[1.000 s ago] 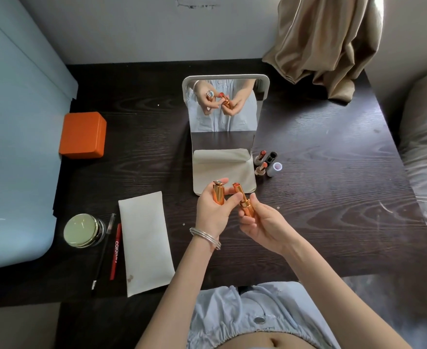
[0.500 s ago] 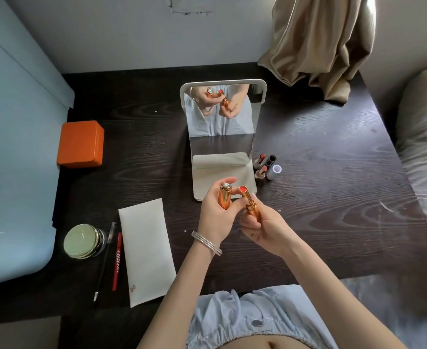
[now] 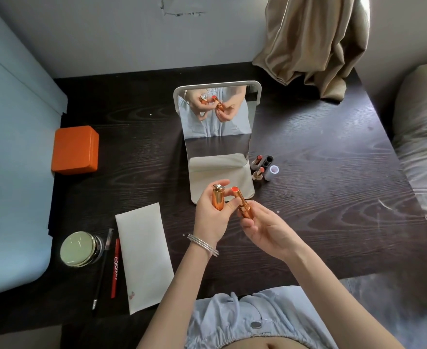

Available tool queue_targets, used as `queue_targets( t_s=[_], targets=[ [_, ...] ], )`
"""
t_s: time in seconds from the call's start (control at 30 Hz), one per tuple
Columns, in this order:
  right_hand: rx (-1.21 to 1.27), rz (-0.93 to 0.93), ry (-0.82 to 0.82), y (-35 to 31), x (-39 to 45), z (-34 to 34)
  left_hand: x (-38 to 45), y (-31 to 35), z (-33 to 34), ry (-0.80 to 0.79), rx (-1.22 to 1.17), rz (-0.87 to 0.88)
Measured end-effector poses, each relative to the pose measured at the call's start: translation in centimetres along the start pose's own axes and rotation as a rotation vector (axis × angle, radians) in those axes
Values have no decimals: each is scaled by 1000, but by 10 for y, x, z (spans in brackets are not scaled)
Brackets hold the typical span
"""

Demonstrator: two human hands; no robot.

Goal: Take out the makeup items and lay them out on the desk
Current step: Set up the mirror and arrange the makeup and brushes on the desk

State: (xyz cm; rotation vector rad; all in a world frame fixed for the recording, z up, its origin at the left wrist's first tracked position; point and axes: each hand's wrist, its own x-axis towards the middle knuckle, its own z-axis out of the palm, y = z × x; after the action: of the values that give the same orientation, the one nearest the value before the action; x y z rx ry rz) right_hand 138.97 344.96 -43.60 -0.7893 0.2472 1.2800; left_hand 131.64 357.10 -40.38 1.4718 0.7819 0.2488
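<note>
My left hand (image 3: 211,220) grips a gold lipstick cap (image 3: 218,199) with a jewelled top, held upright above the dark desk (image 3: 321,185). Just to its right, my right hand (image 3: 265,229) pinches the base of an open gold lipstick (image 3: 241,203) with an orange-red tip. Two more uncapped lipsticks (image 3: 257,167) stand beside their caps, one black (image 3: 268,161) and one white (image 3: 273,171), right of the mirror. A flat white pouch (image 3: 144,255) lies at the front left, with a red pencil (image 3: 115,268), a black pencil (image 3: 102,268) and a green-lidded jar (image 3: 80,249) to its left.
A standing mirror (image 3: 217,137) sits at the desk's middle, reflecting both hands. An orange box (image 3: 75,149) lies at the left edge by a pale blue surface (image 3: 10,172). A beige curtain (image 3: 315,44) hangs at the back right, and bedding (image 3: 424,159) lies off the right side.
Both hands stayed in front of the mirror base. The lipstick tip has tilted up toward the camera, showing its orange-red top, and the cap has come slightly apart from it.
</note>
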Motion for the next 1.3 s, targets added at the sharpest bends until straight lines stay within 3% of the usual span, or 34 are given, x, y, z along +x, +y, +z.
queue_targets(
  t_s=[0.13,0.37,0.87,0.97,1.07,1.17,1.3],
  targets=[
    [-79,88,35,-2,2,6,0,0,1,-20,-6,-14],
    [-40,-47,76,6,3,8,1,-4,1,18,-8,-60],
    [-40,-75,69,1,5,-1,7,-7,7,59,4,-75],
    [-266,-99,100,1,4,-8,9,-9,8,42,18,-75],
    [-752,-147,171,-2,4,-14,12,-12,10,20,21,-81],
    [-1208,-295,345,-2,11,-22,15,-17,14,-41,13,-112],
    [-1342,-470,549,-3,24,-37,23,-25,22,-70,37,-177]
  ],
)
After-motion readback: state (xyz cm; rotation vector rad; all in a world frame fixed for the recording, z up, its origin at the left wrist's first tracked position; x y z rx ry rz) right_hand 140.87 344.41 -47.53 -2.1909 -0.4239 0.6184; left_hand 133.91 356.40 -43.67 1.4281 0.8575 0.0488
